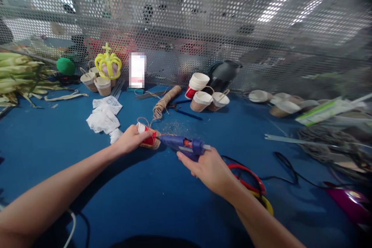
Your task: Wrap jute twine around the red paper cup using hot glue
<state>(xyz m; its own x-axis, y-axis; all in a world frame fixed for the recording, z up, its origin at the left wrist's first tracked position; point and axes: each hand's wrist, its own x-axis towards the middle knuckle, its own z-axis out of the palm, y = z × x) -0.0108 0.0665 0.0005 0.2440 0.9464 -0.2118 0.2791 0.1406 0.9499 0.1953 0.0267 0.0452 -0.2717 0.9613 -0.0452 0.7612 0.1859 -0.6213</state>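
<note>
My left hand (130, 138) grips a small red and white paper cup (149, 140), tipped on its side with its base toward the right. Twine is wound about the base end of the cup, and a strand runs from there to a twine bundle (167, 100) behind it. A blue hot glue gun (177, 143) is in my right hand (209, 168), fingers wrapped around its handle. Its nozzle meets or nearly touches the cup's base; contact is hard to make out. A clear glue stick pokes out of the gun's rear.
Twine-wrapped cups (201, 101), stacked cups (198, 82) and blue-handled pliers (187, 112) lie behind. White tissues (103, 114) and a yellow crown (108, 64) are at left. Red and yellow handles (250, 178), a black cord (286, 168) and glue sticks (286, 138) lie right. A perforated screen (174, 15) stands behind.
</note>
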